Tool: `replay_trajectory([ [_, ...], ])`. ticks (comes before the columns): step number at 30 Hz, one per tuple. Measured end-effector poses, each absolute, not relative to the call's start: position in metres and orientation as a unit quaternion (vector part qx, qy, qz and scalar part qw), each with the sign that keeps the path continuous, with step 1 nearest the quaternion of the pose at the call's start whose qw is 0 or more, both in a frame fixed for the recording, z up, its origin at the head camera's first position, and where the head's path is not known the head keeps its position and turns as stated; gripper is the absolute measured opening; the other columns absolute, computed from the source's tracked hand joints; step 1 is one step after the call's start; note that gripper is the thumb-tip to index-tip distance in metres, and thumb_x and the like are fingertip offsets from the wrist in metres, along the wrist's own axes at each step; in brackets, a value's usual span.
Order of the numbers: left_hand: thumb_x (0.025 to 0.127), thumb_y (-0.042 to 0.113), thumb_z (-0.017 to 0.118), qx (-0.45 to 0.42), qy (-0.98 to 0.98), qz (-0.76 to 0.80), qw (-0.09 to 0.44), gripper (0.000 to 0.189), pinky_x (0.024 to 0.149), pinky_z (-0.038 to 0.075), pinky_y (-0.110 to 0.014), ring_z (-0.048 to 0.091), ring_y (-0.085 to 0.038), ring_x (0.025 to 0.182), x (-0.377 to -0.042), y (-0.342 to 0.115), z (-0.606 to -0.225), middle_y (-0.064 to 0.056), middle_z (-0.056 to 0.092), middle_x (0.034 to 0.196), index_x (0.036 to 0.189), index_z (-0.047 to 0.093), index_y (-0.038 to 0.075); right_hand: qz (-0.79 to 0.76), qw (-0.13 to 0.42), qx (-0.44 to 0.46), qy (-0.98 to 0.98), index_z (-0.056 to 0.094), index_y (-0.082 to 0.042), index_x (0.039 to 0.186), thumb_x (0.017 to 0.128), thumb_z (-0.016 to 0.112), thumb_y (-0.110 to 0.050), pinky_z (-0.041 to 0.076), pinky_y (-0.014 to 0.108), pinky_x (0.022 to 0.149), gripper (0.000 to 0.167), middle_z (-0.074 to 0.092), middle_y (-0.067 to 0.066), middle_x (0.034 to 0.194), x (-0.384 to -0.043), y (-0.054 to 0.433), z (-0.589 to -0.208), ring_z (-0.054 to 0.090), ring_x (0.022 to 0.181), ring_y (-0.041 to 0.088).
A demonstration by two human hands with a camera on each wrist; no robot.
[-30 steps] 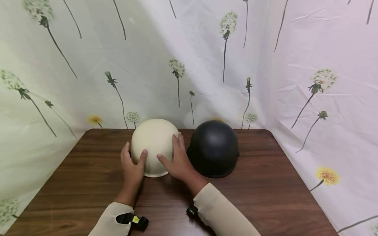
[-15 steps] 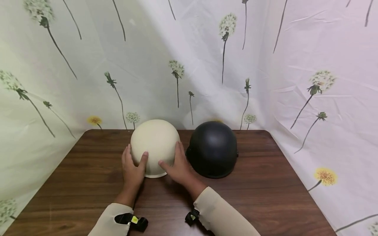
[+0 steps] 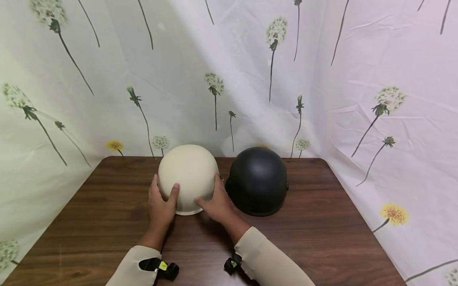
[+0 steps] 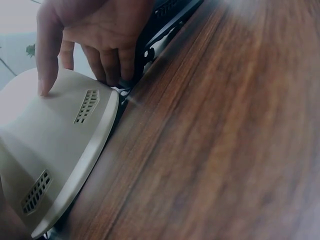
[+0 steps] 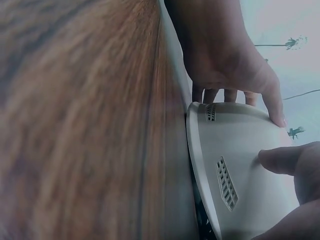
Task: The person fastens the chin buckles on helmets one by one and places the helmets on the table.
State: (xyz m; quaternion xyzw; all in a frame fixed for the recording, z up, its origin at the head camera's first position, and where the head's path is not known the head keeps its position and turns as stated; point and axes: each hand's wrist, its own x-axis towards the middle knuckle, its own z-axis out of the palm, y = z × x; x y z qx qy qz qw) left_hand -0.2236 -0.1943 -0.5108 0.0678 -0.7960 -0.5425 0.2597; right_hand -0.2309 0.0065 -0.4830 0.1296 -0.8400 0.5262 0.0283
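Observation:
A cream helmet (image 3: 189,169) sits dome up on the wooden table, near its back edge. My left hand (image 3: 162,204) grips its left side, thumb on the front and fingers along the flank. My right hand (image 3: 220,204) grips the opposite side, its thumb pressed on the front face. In the left wrist view, slotted vents show near the rim of the cream helmet (image 4: 60,125), which lies close to the tabletop. The right wrist view shows the left hand (image 5: 225,60) with its fingertips partly hidden behind the shell.
A black helmet (image 3: 257,180) stands dome up just right of my right hand. Wood-grain tabletop (image 3: 315,238) spreads toward me and to both sides. A flower-printed curtain (image 3: 171,103) closes off the back and sides.
My right hand has slid slightly down the cream helmet's side, its fingers settling closer against it. The left hand has barely shifted, and both helmets stay in place.

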Motion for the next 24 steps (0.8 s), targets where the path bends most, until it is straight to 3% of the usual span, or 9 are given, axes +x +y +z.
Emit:
replay_trajectory([
  [8,0.102,0.044,0.066,0.067,-0.787,-0.564,0.241,0.088,0.123,0.023,-0.063,0.024,-0.039,0.157,-0.22,-0.192,-0.505,-0.02,0.023,0.171,0.169,0.019,0.01,0.556,-0.009,0.115,-0.823,0.009,-0.012,0.171,0.089,0.082,-0.034,0.034,0.065,0.117,0.112,0.007,0.024,0.174,-0.229,0.008,-0.478,0.019,0.158,0.045],
  [14,0.103,0.045,0.064,0.09,-0.771,-0.583,0.241,0.087,0.121,0.023,-0.065,0.026,-0.043,0.153,-0.214,-0.191,-0.497,-0.023,0.023,0.168,0.169,0.018,0.011,0.563,-0.029,0.124,-0.817,0.005,-0.015,0.171,0.088,0.081,-0.034,0.033,0.065,0.117,0.115,-0.003,0.026,0.173,-0.218,0.001,-0.467,0.014,0.158,0.048],
  [24,0.103,0.045,0.064,0.092,-0.765,-0.571,0.284,0.084,0.121,0.021,-0.066,0.027,-0.046,0.151,-0.211,-0.184,-0.493,-0.026,0.027,0.165,0.17,0.018,0.026,0.543,0.041,0.193,-0.816,0.006,-0.019,0.171,0.088,0.078,-0.026,0.036,0.062,0.116,0.11,-0.014,0.021,0.173,-0.201,-0.003,-0.456,-0.001,0.16,0.044],
])
